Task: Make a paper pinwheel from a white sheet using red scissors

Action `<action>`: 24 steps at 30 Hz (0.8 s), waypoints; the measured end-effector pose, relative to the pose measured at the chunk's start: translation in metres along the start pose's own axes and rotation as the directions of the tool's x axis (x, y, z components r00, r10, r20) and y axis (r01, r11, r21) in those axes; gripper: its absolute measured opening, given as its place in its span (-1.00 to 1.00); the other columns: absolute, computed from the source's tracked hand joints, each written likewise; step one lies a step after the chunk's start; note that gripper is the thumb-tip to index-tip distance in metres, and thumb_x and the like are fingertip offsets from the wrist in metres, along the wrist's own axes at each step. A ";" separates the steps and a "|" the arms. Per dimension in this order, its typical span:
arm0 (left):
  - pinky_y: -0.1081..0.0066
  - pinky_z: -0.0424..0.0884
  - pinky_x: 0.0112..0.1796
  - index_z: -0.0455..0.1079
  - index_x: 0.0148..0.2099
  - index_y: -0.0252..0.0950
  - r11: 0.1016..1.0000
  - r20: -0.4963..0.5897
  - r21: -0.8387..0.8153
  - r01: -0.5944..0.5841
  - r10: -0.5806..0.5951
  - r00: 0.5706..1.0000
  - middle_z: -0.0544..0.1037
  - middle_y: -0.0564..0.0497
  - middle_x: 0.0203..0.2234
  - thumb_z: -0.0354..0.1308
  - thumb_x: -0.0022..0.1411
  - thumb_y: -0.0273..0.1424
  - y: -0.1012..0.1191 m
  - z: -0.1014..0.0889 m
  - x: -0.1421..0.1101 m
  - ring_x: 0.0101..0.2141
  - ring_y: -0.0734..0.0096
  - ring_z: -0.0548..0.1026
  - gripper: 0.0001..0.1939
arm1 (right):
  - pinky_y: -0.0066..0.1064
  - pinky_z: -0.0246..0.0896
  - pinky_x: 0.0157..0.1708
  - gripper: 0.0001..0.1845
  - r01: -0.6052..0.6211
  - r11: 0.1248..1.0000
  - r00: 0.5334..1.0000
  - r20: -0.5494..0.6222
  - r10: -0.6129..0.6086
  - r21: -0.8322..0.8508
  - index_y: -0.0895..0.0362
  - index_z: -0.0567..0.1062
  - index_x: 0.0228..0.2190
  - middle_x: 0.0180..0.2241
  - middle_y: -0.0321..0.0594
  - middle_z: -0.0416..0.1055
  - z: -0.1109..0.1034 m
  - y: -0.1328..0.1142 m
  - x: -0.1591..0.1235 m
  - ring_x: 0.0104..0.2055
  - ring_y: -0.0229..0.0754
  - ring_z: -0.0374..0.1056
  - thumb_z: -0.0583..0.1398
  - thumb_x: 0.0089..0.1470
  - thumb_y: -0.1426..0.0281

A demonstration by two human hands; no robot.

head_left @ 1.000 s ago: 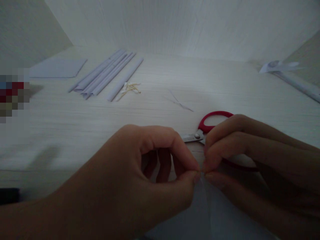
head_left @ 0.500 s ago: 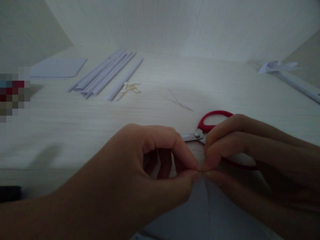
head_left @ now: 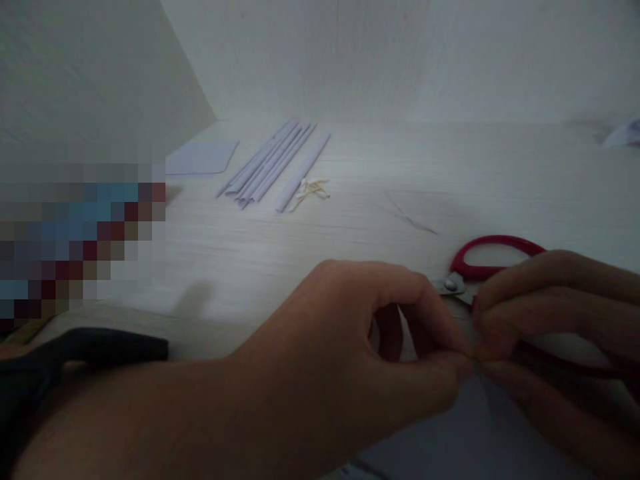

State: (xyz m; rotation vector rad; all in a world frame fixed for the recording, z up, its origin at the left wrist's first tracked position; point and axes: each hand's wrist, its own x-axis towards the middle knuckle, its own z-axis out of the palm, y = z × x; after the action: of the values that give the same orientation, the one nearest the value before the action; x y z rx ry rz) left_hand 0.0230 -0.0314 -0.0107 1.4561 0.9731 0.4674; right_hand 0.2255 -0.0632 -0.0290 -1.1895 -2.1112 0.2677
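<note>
My left hand [head_left: 400,353] pinches with thumb and forefinger. My right hand [head_left: 535,340] pinches just beside it, so the fingertips of both meet. A thin thread [head_left: 483,383] hangs faintly from where they meet; the part between the fingertips is hidden. Below the hands is a white paper surface [head_left: 450,433]. Red-handled scissors [head_left: 493,241] lie behind my right hand, which covers part of them. Farther back, thin loose strands [head_left: 411,219] lie on the table.
Rolled paper tubes [head_left: 270,163] lie at the back, with cotton swabs [head_left: 313,189] against the nearest one. A flat paper sheet [head_left: 203,158] is left of them. A dark object [head_left: 115,343] shows by my left forearm. Something pixelated [head_left: 75,233] fills the left edge. White paper [head_left: 625,135] stands far right.
The view has turned left, so the table's things and both hands appear farther right. More of the dark object and the pixelated area shows. Both hands keep their pinch.
</note>
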 end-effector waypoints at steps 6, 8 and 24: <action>0.60 0.18 -0.69 0.43 -0.50 -0.19 0.997 -0.030 -0.029 -0.078 0.077 0.997 0.41 0.15 -0.69 0.21 -0.02 -0.37 -0.003 0.000 0.005 -0.64 0.53 0.31 -0.94 | -0.58 0.37 -0.46 -0.80 0.017 1.000 1.000 0.026 -0.017 -0.006 -0.02 0.43 -0.42 -0.36 -0.30 0.42 -0.003 -0.006 0.005 -0.30 -0.28 0.40 0.14 0.21 0.20; 0.61 0.13 -0.73 0.45 -0.50 -0.19 0.995 -0.032 -0.037 -0.091 0.090 0.995 0.36 0.16 -0.73 0.22 -0.04 -0.35 -0.007 0.000 0.008 -0.68 0.54 0.26 -0.94 | -0.57 0.40 -0.44 -0.78 -0.021 1.000 0.998 0.055 0.020 0.009 0.01 0.44 -0.46 -0.38 -0.30 0.43 -0.004 -0.009 0.007 -0.32 -0.28 0.41 0.16 0.20 0.24; 0.61 0.17 -0.72 0.44 -0.53 -0.20 0.995 -0.060 -0.011 -0.104 0.103 0.993 0.39 0.13 -0.73 0.22 -0.06 -0.35 -0.009 0.002 0.009 -0.68 0.53 0.29 -0.93 | -0.54 0.39 -0.48 -0.69 -0.046 0.999 0.995 0.093 0.044 0.012 0.00 0.48 -0.49 -0.37 -0.28 0.44 -0.004 -0.013 0.009 -0.32 -0.26 0.40 0.12 0.23 0.17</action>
State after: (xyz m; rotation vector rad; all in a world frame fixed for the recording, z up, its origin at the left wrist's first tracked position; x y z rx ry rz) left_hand 0.0270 -0.0263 -0.0216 1.4915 0.9423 0.5952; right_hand 0.2166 -0.0639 -0.0159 -1.2392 -2.1604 0.3640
